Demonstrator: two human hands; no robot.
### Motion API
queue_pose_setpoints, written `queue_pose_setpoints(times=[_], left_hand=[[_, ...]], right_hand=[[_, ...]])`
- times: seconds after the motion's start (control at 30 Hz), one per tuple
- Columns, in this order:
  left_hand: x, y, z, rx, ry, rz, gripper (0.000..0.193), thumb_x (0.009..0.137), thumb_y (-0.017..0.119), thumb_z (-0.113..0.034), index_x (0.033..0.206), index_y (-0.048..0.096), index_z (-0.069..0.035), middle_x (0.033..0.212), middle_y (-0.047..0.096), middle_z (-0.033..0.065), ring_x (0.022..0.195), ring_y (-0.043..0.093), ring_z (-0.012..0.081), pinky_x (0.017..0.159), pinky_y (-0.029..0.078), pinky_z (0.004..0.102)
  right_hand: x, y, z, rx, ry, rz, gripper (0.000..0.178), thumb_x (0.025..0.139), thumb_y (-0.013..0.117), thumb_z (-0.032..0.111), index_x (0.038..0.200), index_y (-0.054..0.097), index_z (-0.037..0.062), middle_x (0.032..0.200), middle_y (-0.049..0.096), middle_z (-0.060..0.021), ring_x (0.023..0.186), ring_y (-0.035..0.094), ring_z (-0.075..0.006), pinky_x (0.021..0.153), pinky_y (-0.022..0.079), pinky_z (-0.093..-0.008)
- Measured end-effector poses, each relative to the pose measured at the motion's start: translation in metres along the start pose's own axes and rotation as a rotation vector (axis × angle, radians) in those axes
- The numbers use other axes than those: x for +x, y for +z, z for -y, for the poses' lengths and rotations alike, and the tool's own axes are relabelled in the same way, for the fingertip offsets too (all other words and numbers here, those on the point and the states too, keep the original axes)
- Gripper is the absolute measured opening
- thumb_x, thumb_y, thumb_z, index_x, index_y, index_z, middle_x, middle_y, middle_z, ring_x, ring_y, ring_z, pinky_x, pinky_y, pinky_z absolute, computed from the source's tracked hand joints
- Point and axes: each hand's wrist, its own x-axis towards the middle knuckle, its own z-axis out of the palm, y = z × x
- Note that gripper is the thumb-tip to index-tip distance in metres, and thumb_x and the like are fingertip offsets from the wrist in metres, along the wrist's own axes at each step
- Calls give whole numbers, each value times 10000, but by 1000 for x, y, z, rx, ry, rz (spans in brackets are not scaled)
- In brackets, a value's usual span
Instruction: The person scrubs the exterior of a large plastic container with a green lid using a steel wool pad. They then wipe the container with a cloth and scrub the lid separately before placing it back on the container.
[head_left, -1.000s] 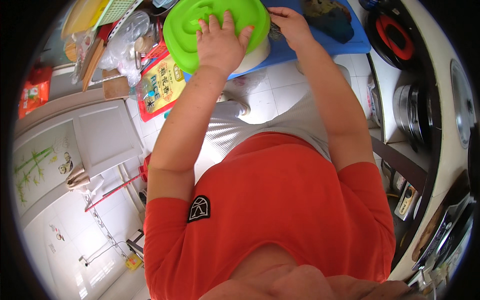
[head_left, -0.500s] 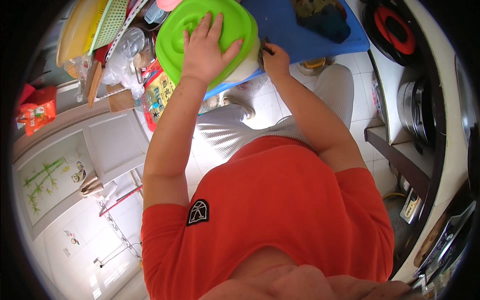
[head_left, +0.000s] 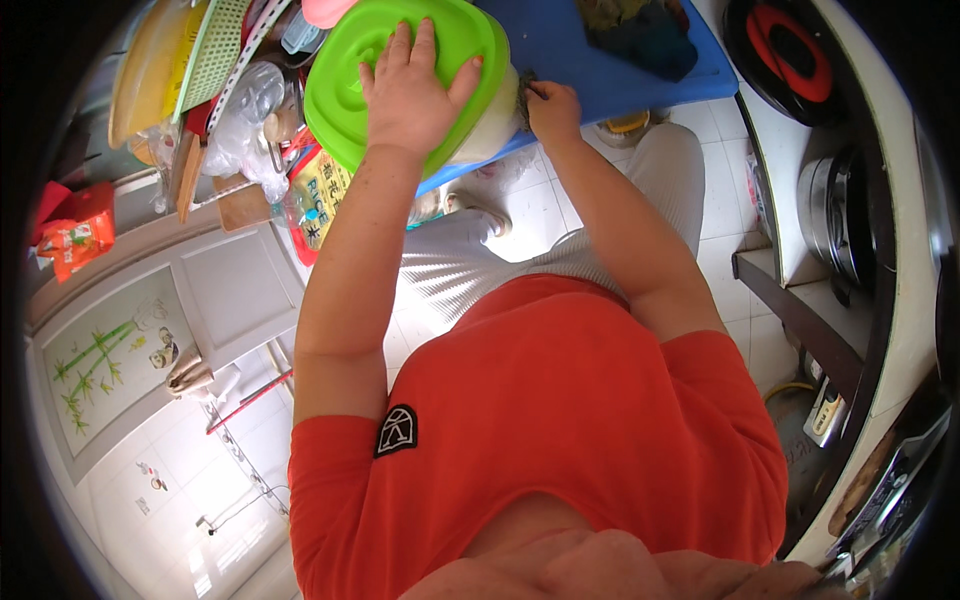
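Observation:
My left hand [head_left: 412, 105] lies flat with spread fingers on the bright green lid [head_left: 335, 110] of a squarish, whitish container [head_left: 490, 135]. The container stands on a blue tabletop [head_left: 560, 45]. At its right side, my right hand [head_left: 553, 108] pinches a dark grey, stringy wad that looks like a steel wool scourer [head_left: 525, 98]. The scourer is against or very near the container's side wall; the exact contact is too small to tell.
A dark cloth-like bundle [head_left: 645, 40] lies on the blue top at the far right. Plastic bags [head_left: 245, 120], a green basket [head_left: 213, 55] and a yellow rice bag [head_left: 322, 195] crowd the left. Pans, including a black-and-red one [head_left: 785, 60], line the right shelf.
The view has shifted slightly, and the lid and my left hand sit almost the same. My right hand stays at the container's side with the scourer, its fingers slightly higher.

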Motion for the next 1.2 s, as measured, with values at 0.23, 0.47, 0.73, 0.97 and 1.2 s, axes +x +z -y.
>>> queue_pose_setpoints(times=[0.23,0.47,0.73,0.97,1.2], left_hand=[[4,1,0,-1,-84,24,835,896,535,-625,1485,429,-42,1531,381,249,1417,376,386,1182,195,593],[19,3,-11,23,-96,19,847,891,535,-634,1479,434,-32,1527,383,256,1416,377,392,1180,201,588],[14,5,-4,41,-31,-27,858,870,593,-623,1488,429,-50,1556,341,251,1467,288,398,1188,188,585],[19,3,-1,-143,149,3,820,844,680,-562,1485,451,-105,1566,315,268,1464,288,414,1172,248,558],[15,4,-1,-213,161,-23,829,792,749,-527,1448,496,-87,1538,342,297,1423,351,438,1149,311,503]], right_hand=[[-14,-23,84,533,-39,-1,199,821,735,189,956,753,43,990,690,-151,927,668,-319,810,532,-378],[13,8,-17,195,174,143,199,809,746,167,961,750,39,972,682,-159,929,667,-319,816,534,-374],[-10,-26,81,570,-59,49,206,818,732,150,991,742,38,986,670,-164,909,670,-312,799,539,-368],[11,-10,6,137,124,267,190,840,677,144,988,742,45,991,667,-188,939,652,-366,829,533,-399],[-6,-28,71,312,-166,63,208,856,681,119,1041,724,35,1005,674,-167,934,655,-334,827,527,-399]])
